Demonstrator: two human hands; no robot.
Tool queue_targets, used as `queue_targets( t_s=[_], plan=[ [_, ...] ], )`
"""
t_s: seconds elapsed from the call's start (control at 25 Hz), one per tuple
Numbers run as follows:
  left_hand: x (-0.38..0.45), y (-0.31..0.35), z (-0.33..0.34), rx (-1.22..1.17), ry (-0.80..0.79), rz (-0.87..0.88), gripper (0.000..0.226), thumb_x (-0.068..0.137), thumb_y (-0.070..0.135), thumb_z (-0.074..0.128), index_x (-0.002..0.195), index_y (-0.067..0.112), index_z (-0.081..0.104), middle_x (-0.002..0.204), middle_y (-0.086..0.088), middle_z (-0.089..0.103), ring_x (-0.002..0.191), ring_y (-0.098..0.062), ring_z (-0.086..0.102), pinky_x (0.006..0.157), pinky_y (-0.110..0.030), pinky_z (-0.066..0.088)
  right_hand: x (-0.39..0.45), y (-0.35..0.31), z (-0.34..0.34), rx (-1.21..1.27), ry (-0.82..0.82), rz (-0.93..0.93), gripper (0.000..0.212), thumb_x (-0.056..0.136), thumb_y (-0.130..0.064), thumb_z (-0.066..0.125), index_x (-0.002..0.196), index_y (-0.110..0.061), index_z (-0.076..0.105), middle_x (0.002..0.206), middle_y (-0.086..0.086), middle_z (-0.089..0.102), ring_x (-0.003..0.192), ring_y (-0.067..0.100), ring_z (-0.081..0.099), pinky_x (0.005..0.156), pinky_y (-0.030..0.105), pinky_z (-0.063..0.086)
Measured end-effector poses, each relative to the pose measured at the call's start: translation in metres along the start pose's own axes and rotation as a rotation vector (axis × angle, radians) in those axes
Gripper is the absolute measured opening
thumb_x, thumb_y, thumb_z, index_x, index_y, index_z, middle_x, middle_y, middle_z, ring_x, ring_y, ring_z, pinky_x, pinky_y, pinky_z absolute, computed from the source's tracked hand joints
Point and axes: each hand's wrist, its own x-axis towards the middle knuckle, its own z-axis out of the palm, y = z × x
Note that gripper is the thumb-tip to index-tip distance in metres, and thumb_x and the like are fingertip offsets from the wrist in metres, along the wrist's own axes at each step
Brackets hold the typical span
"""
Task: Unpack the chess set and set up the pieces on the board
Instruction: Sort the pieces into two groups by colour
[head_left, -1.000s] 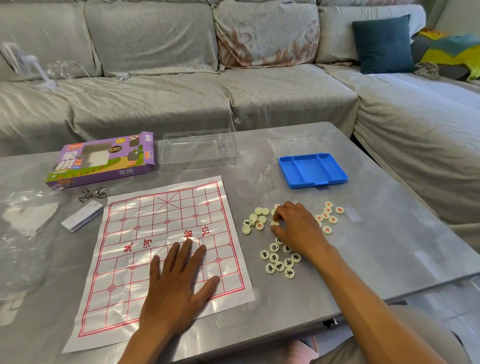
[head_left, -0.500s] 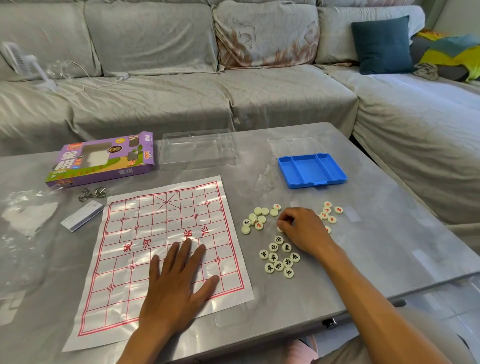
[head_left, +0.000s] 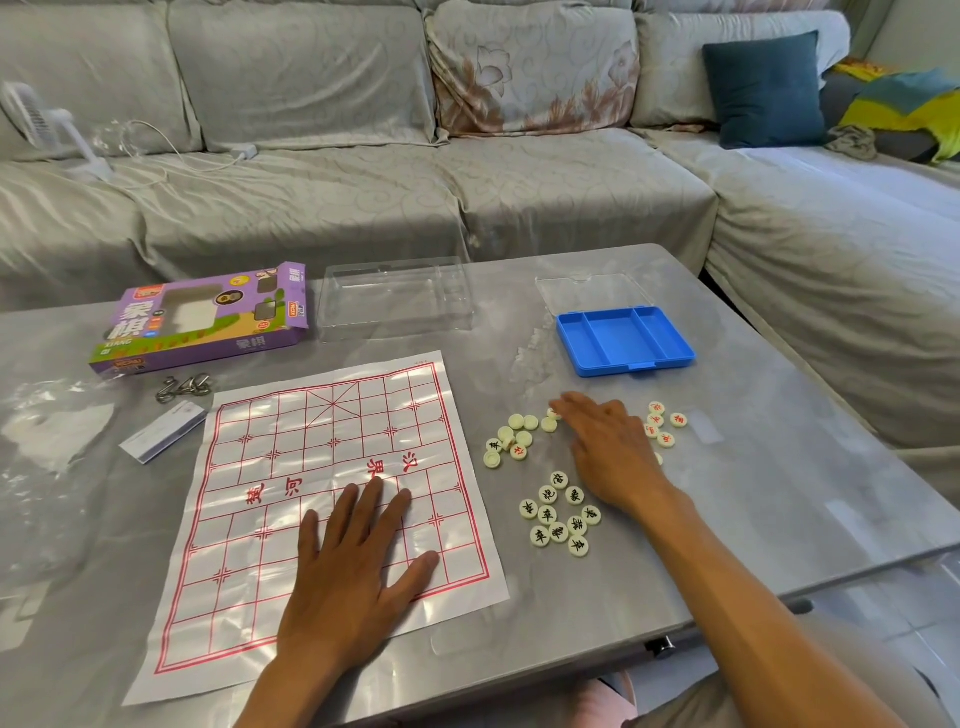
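On the grey table (head_left: 779, 519), right of the paper board (head_left: 322, 499) pinned by our flat left hand (head_left: 353, 577), loose pieces (head_left: 558, 514) lie; right hand (head_left: 608, 452) fingers extended, touching one. Light, slippery discs: we judge pinching the rims best.

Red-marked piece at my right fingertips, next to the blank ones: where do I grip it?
Probably pinch the red-marked piece by its round rim, coming from above. It lies flat on the table, and a blank piece sits close beside it. The right hand hovers there, fingers extended.

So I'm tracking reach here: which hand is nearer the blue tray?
Right. The right hand lies among the pieces just in front of the blue tray; the left hand rests flat on the board, farther off.
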Motion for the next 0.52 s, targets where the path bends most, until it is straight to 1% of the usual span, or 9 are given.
queue_targets(
  t_s=[0.04,0.08,0.16,0.2,0.24,0.36,0.44,0.48,0.52],
  plan=[
    [0.0,-0.001,0.0,0.001,-0.002,0.0,0.077,0.082,0.082,0.008,0.147,0.043,0.024,0.158,0.008,0.007,0.146,-0.022,0.006,0.116,-0.056,0.002,0.0,-0.004,0.002,-0.035,-0.029,-0.053,0.051,0.097,-0.016,0.044,0.145,-0.031,0.033,0.153,-0.008,0.03,0.128,0.023,0.037,0.099,0.039,0.037],
    [-0.001,-0.001,0.0,0.001,-0.003,0.0,0.077,0.082,0.082,0.008,0.147,0.043,0.023,0.158,0.008,0.005,0.146,-0.021,0.004,0.117,-0.056,0.001,0.002,-0.005,0.004,-0.052,-0.008,-0.054,0.047,0.097,-0.016,0.043,0.142,-0.03,0.039,0.15,-0.009,0.036,0.125,0.022,0.038,0.097,0.037,0.036],
    [-0.001,-0.001,0.001,0.002,-0.006,-0.007,0.078,0.082,0.082,0.007,0.148,0.044,0.021,0.159,0.009,0.003,0.146,-0.02,0.002,0.117,-0.055,0.0,0.005,0.0,0.001,0.001,0.097,0.021,0.03,0.098,-0.019,0.043,0.122,-0.027,0.059,0.132,-0.007,0.056,0.111,0.019,0.045,0.088,0.033,0.037],
    [-0.001,-0.001,0.001,0.0,-0.008,-0.01,0.078,0.082,0.083,0.007,0.148,0.044,0.02,0.158,0.009,0.003,0.146,-0.02,0.002,0.117,-0.055,0.0,0.006,0.002,0.001,0.025,0.13,0.053,0.024,0.097,-0.021,0.044,0.111,-0.026,0.063,0.121,-0.006,0.061,0.105,0.018,0.046,0.084,0.032,0.038],
    [-0.001,-0.001,0.0,-0.003,-0.008,-0.011,0.078,0.081,0.083,0.007,0.148,0.044,0.02,0.158,0.009,0.003,0.146,-0.02,0.001,0.117,-0.056,0.0,0.006,0.003,0.0,0.049,0.13,0.068,0.02,0.096,-0.023,0.046,0.104,-0.026,0.065,0.114,-0.005,0.063,0.101,0.017,0.047,0.083,0.031,0.039],
    [0.0,0.0,-0.001,-0.005,-0.001,-0.009,0.078,0.082,0.083,0.006,0.148,0.044,0.021,0.158,0.009,0.004,0.146,-0.02,0.002,0.117,-0.055,0.0,0.004,0.002,0.002,0.037,0.12,0.096,0.017,0.093,-0.034,0.051,0.096,-0.025,0.065,0.102,-0.005,0.064,0.096,0.017,0.049,0.082,0.033,0.041],
    [0.0,0.0,-0.001,-0.004,-0.001,-0.002,0.077,0.082,0.082,0.007,0.147,0.043,0.022,0.158,0.008,0.005,0.146,-0.02,0.004,0.117,-0.055,0.001,0.002,0.007,0.0,-0.089,0.153,0.227,0.02,0.091,-0.034,0.05,0.09,-0.023,0.066,0.096,-0.002,0.066,0.095,0.022,0.05,0.083,0.037,0.04],
    [0.0,0.0,-0.001,-0.006,0.0,0.001,0.077,0.083,0.082,0.007,0.147,0.043,0.023,0.158,0.008,0.006,0.146,-0.021,0.005,0.117,-0.056,0.002,0.002,0.011,-0.001,-0.157,0.167,0.302,0.02,0.089,-0.032,0.049,0.088,-0.022,0.066,0.095,0.0,0.066,0.095,0.025,0.051,0.085,0.04,0.041],
    [0.0,0.0,-0.001,-0.007,-0.001,0.001,0.077,0.083,0.081,0.008,0.147,0.043,0.024,0.158,0.008,0.007,0.146,-0.021,0.005,0.117,-0.056,0.003,0.001,0.012,-0.003,-0.183,0.178,0.338,0.021,0.089,-0.03,0.048,0.09,-0.02,0.066,0.098,0.001,0.065,0.097,0.026,0.051,0.087,0.042,0.042]
  ],
)
